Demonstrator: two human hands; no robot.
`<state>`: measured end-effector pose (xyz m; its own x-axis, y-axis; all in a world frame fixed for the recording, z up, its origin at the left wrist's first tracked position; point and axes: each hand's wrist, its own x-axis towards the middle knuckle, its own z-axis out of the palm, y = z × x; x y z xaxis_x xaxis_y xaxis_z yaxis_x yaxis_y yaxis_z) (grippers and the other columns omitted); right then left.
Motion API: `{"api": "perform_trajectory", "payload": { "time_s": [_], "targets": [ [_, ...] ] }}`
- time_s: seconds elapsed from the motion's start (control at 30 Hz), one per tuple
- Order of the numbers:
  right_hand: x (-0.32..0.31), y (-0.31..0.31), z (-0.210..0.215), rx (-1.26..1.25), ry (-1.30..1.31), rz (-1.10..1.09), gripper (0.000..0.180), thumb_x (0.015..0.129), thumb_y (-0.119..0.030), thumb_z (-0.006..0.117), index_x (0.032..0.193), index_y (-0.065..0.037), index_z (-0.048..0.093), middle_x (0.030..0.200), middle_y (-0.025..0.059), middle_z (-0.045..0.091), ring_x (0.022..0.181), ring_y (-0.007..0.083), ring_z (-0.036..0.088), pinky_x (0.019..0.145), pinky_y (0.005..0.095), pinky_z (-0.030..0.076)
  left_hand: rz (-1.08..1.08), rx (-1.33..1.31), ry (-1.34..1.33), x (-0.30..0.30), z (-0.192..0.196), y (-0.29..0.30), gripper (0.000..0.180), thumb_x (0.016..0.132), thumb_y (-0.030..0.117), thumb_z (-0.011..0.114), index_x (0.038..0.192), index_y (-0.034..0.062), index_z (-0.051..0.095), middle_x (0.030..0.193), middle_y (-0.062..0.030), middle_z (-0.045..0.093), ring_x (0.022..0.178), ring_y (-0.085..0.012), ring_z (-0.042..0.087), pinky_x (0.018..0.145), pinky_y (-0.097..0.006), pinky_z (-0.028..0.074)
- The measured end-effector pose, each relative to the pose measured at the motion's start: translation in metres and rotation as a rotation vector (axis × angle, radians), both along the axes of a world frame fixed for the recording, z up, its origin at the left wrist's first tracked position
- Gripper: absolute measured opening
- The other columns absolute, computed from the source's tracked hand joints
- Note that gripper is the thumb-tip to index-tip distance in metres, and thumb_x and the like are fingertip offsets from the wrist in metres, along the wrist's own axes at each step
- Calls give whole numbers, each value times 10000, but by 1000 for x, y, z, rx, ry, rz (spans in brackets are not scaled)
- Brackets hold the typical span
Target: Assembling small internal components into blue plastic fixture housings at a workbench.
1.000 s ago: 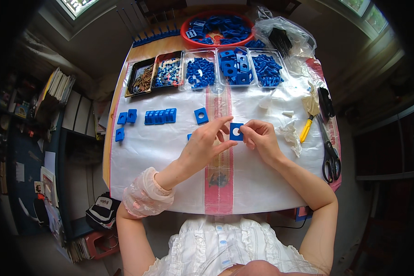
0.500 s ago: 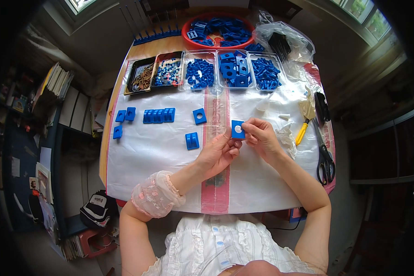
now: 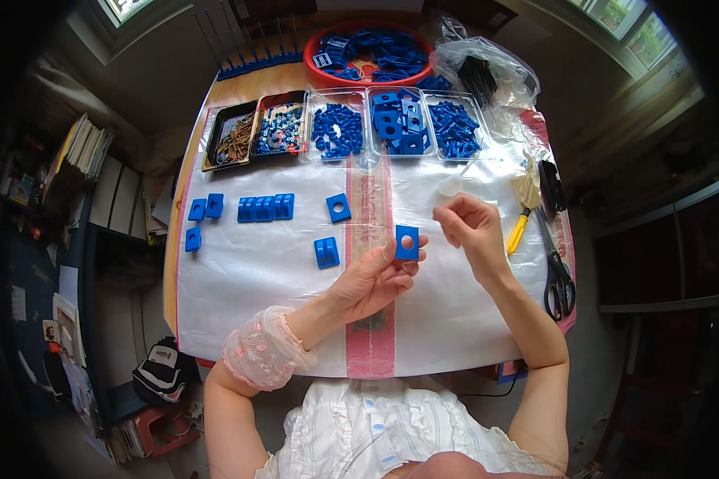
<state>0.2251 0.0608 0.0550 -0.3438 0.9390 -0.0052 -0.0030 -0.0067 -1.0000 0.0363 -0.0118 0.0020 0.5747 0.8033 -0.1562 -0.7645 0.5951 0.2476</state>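
My left hand pinches a flat blue square plate with a round hole between thumb and fingers, holding it above the white table cover. To its right, my right hand is raised with thumb and fingertips together, apart from the plate; whatever it may hold is too hidden to make out. Left of the held plate lie a similar holed blue piece and a ribbed blue piece. Farther left is a row of several ribbed blue pieces, then three small holed blue pieces.
Along the far side stand a tray of screws, a tray of small nuts and clear boxes of blue parts. A red basin and a plastic bag sit behind. A yellow-handled tool and scissors lie at right.
My right hand has let go of the blue plate and moved away to the right. My left hand keeps the plate, now slightly lower in view. The whole view has shifted slightly.
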Motion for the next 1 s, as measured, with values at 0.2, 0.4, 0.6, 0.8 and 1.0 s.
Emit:
{"api": "perform_trajectory", "payload": {
  "time_s": [0.2, 0.4, 0.6, 0.8, 1.0],
  "targets": [
    [30, 14, 35, 279, 266, -378, 139, 916, -63, 640, 781, -39, 624, 622, -40, 531, 505, 5, 384, 458, 199, 246, 40, 21, 143, -2, 6, -2, 555, 988, 381, 547, 1401, 32, 421, 1049, -14, 495, 814, -70, 416, 641, -192, 382],
    [64, 46, 47, 368, -248, -207, 207, 838, -121, 732, 1009, -20, 673, 857, 12, 616, 716, 52, 518, 553, 177, 388, -13, -22, 137, -9, 2, -2, 536, 1012, 390, 494, 1420, 53, 409, 782, 51, 351, 631, -40, 304, 510, -194, 256],
    [52, 60, -4, 538, -687, -67, 410, 703, -179, 844, 1055, -52, 680, 1064, 63, 607, 1001, 213, 551, 849, 331, 452, -53, -37, 132, -10, 2, -1, 516, 1026, 380, 463, 1438, 77, 392, 645, 82, 224, 513, -29, 206, 442, -205, 172],
    [38, 71, -24, 584, -784, -79, 354, 707, -174, 834, 998, -47, 677, 1080, 73, 585, 1079, 254, 509, 907, 351, 428, -29, -76, 120, -10, 4, -1, 479, 1036, 364, 444, 1405, 58, 433, 629, 84, 208, 505, -25, 199, 436, -198, 164],
    [35, 71, -15, 584, -652, -91, 255, 753, -129, 790, 893, -23, 605, 1062, 85, 623, 1052, 247, 555, 918, 371, 439, -22, -110, 108, -9, 5, -1, 462, 1044, 345, 425, 1389, 40, 454, 636, 81, 215, 509, -26, 203, 436, -194, 167]
  ]
}}
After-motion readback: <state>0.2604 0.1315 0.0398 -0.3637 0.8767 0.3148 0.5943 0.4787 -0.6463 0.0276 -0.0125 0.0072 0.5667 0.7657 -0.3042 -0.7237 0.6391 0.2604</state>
